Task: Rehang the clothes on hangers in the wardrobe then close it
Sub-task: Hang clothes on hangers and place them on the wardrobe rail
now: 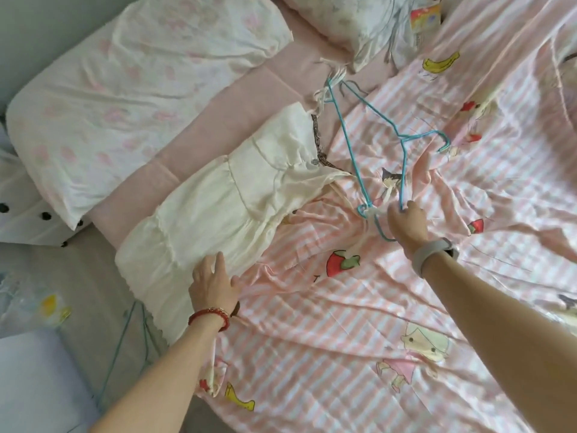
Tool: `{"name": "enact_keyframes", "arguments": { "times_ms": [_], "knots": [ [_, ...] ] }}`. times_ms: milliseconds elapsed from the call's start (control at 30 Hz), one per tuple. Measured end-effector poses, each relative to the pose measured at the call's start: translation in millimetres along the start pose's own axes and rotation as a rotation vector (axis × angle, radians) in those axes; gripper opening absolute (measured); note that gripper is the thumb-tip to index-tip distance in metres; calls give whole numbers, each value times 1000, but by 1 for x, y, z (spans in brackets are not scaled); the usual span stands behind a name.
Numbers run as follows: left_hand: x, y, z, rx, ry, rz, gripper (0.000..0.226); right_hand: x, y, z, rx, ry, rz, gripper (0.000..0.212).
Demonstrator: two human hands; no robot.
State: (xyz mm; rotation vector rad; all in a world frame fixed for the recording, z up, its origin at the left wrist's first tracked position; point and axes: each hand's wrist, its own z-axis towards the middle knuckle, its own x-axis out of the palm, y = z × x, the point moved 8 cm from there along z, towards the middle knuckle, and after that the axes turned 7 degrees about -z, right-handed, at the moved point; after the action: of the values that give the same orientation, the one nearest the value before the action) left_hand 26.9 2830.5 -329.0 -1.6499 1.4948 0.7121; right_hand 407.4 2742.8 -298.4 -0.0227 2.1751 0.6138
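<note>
On the striped bed sheet (312, 354) — my left hand (212, 284) lies flat, fingers straight, on the cream tiered dress (218, 195). My right hand (407, 220) pinches the thin blue wire hanger (368, 120).

A: Both forearms bare, no sleeves visible. Left hand (213, 285): red beaded bracelet (208, 317) at wrist.
B: Right hand (407, 221): light grey band (432, 254), dark watch face at its edge.

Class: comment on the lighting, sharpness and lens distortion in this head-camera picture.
Head view: bright, soft daylight, hardly any hard shadows; the pale pillow is nearly washed out; the frame is slightly soft throughout, with the blue hanger still traceable; wide-angle bending curves the bed's stripes and stretches both forearms at the lower edge.
</note>
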Motion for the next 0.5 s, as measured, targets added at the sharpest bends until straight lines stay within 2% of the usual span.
{"name": "enact_keyframes", "arguments": {
  "times_ms": [100, 200, 300, 400, 500],
  "knots": [
    [7, 9, 12, -13, 5, 82, 54, 8, -4, 22, 82, -29, 156, 20],
    [1, 8, 22, 17, -109, -69, 28, 8, -14, 18, 134, -157, 366, 24],
    [-11, 18, 25, -26, -177, -273, 20, 0, -18, -1, 21, -308, 360, 23],
    [-25, 35, 14, -99, -225, -365, 16, -14, -12, -26, -129, -421, 304, 22],
    [-34, 44, -5, -106, -219, -435, 16, -23, 3, -48, -271, -428, 267, 21]
  ]
}}
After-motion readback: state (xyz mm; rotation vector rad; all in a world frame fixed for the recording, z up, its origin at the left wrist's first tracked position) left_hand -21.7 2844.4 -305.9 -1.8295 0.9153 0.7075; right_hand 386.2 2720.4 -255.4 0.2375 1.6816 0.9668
